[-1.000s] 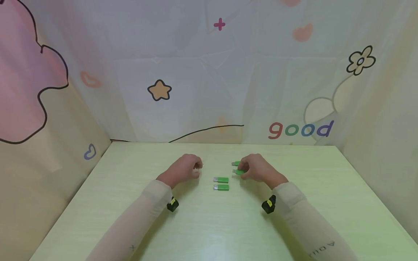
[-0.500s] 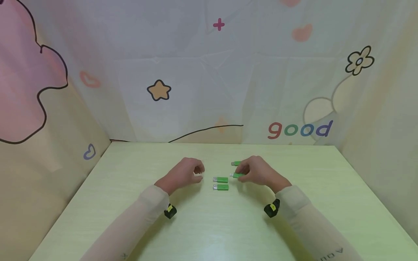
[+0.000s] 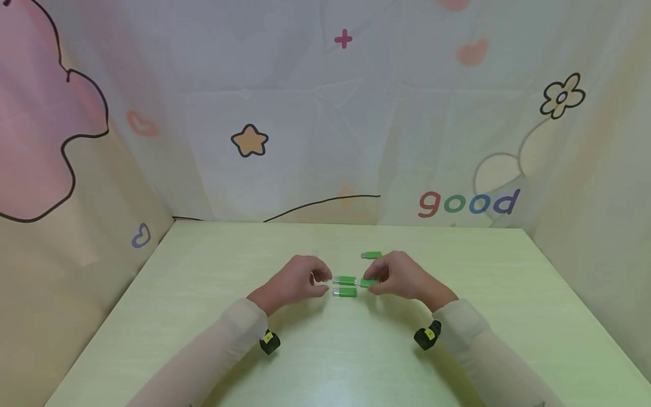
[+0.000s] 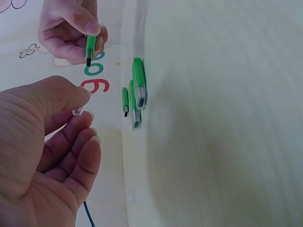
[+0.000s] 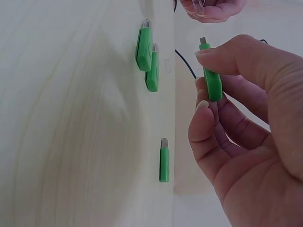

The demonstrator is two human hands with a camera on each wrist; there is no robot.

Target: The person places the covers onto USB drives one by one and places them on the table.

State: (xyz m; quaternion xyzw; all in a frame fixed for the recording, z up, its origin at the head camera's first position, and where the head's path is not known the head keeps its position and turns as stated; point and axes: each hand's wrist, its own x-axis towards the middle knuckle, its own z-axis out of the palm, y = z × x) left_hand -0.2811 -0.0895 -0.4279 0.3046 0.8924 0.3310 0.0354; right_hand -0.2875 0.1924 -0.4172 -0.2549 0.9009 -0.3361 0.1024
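My right hand [image 3: 402,275] pinches a green USB stick [image 5: 212,80] between thumb and fingers, its bare metal plug pointing toward my left hand. Between thumb and index finger of my left hand [image 3: 300,280] is a small clear cap [image 4: 77,112], mostly hidden by the thumb. The two hands face each other, held up over the table. Below lie two green USB sticks with clear caps on, the nearer capped stick [image 3: 344,292] and the farther capped stick [image 5: 152,73], side by side. Farther back an uncapped green USB stick [image 3: 372,255] lies alone.
Another clear cap [image 4: 131,196] lies on the pale table [image 3: 325,362], toward the back left of the sticks. A printed cloth [image 3: 305,113] hangs behind the table and along both sides.
My right hand has lifted its USB stick from beside the uncapped one and brought it nearer. My left hand has moved right and nearer, narrowing the gap between the hands.
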